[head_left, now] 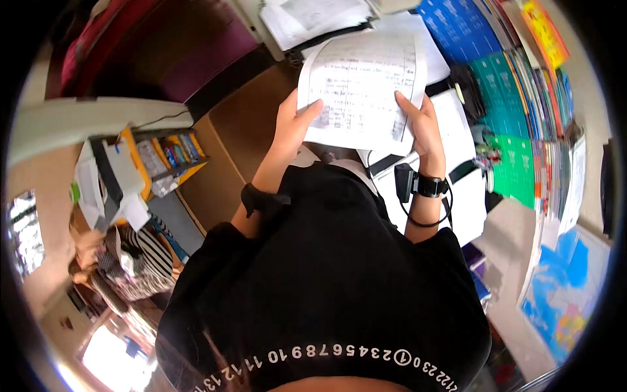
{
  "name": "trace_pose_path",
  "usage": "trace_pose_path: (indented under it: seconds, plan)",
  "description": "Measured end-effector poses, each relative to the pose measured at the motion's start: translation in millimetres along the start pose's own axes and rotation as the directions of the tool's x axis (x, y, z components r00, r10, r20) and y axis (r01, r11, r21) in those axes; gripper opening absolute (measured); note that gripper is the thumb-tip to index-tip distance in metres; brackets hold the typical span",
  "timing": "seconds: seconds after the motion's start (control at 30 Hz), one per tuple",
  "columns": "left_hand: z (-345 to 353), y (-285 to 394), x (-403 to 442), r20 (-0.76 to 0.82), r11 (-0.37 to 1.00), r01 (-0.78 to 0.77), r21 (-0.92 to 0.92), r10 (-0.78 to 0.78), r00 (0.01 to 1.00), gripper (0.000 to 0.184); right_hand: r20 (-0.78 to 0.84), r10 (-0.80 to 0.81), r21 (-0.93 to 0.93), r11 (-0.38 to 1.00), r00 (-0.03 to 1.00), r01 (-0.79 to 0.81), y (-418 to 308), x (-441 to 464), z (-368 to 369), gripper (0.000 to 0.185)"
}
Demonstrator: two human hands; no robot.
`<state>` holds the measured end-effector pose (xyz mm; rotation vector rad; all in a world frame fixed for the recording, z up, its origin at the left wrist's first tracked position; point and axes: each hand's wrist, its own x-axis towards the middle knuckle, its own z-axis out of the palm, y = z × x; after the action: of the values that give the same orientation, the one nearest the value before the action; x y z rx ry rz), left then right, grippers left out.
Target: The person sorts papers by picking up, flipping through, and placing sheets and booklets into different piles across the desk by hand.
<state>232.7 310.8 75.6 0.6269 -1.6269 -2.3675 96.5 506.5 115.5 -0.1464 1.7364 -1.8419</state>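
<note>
A sheet of paper (362,91) with printed or written lines is held up in front of me; its text is too blurred to read. My left hand (294,124) grips its lower left edge, thumb on the front and fingers behind. At the right edge, my right hand (423,124) pinches the sheet the same way. A black watch (429,186) and a cord with a small black device (405,183) are on my right wrist. A black band (258,199) wraps the left wrist.
More papers (313,19) lie on the desk beyond and right of the sheet. Blue, teal and green binders (499,91) and books stand along the right. At the left are a yellow-edged box (173,153) of small items and a heap of cloth (150,258).
</note>
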Motion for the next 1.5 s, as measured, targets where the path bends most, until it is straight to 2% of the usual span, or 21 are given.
trace_pose_path:
  seconds: [0.17,0.27,0.4,0.53,0.6,0.77,0.9,1.07,1.3,1.4,1.5]
  plan:
    - [-51,3,-56,-0.162,0.999,0.005,0.049,0.003,0.987,0.027,0.193,0.003,-0.175,0.984,0.981,0.032,1,-6,50,0.031]
    - [-75,6,-83,-0.304,0.999,-0.026,0.041,0.037,0.952,0.025,0.369,-0.043,-0.197,0.973,0.929,0.123,16,5,75,0.031]
    - [-115,9,-105,-0.411,0.994,-0.108,-0.029,0.087,0.907,0.023,0.476,0.011,-0.179,0.98,0.879,0.084,15,11,134,0.032]
    - [-155,29,-120,-0.49,0.99,-0.14,-0.007,0.118,0.864,0.022,0.543,0.039,-0.184,0.98,0.839,0.073,17,30,196,0.035]
    - [-183,47,-124,-0.524,0.98,-0.196,0.013,0.174,0.834,0.021,0.571,-0.004,-0.173,0.977,0.821,0.125,15,36,238,0.035]
    - [-266,90,-128,-0.563,0.971,-0.234,-0.046,0.169,0.809,0.024,0.598,-0.073,-0.099,0.981,0.798,0.164,19,50,339,0.038]
    - [-324,119,-125,-0.575,0.958,-0.287,0.003,0.236,0.783,0.026,0.609,-0.112,-0.143,0.958,0.785,0.248,21,66,405,0.039]
    - [-387,139,-116,-0.577,0.964,-0.267,0.023,0.23,0.784,0.027,0.607,-0.149,-0.111,0.956,0.781,0.27,20,76,474,0.041]
    - [-440,151,-103,-0.612,0.963,-0.267,0.033,0.231,0.757,0.025,0.639,-0.14,-0.123,0.952,0.757,0.281,26,99,528,0.043]
    - [-449,149,-93,-0.638,0.96,-0.28,-0.022,0.202,0.743,0.026,0.666,-0.141,-0.114,0.951,0.732,0.287,29,115,541,0.043]
    - [-460,123,-71,-0.685,0.982,-0.181,0.043,0.161,0.711,0.023,0.7,-0.129,-0.163,0.928,0.702,0.334,46,142,548,0.042]
